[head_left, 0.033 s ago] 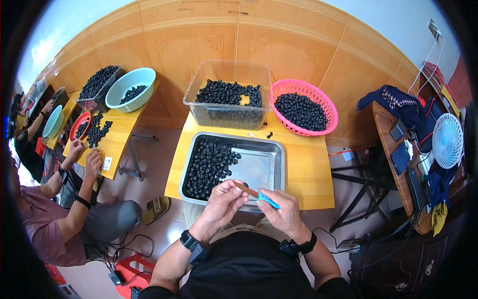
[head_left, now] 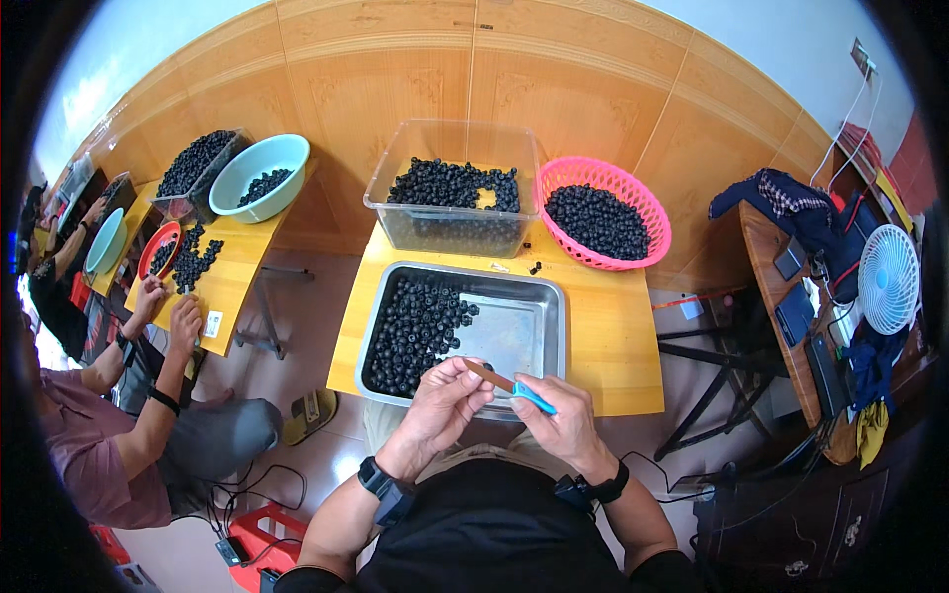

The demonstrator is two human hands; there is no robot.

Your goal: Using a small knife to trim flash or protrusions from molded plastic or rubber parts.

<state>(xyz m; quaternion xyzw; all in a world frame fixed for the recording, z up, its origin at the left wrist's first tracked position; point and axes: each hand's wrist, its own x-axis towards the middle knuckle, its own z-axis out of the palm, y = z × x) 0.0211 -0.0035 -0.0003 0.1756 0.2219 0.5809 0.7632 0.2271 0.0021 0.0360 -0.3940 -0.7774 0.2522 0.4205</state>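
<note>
Both hands meet just below the near rim of the metal tray (head_left: 534,331). My left hand (head_left: 440,405) is curled shut, fingertips pinching a small dark berry (head_left: 486,368) at the thumb side; I cannot tell more of it, as the fingers cover most of it. My right hand (head_left: 556,420) is closed around a small knife (head_left: 509,385) with a blue handle, its brownish blade angled up and left toward the left hand's fingertips, touching or nearly touching the berry.

Just beyond my left hand, a heap of dark berries (head_left: 415,326) fills the left half of the tray; the tray's right half, beyond my right hand, shows bare metal. Farther out past the tray stands a clear plastic bin (head_left: 450,222) holding more berries, and to its right, beyond my right hand, a pink basket (head_left: 652,222), also full. Two loose berries (head_left: 535,267) lie on the yellow table (head_left: 613,346) between tray and basket.

Well off to my left, another person's hands (head_left: 168,311) rest at a separate table near a teal bowl (head_left: 259,163).
</note>
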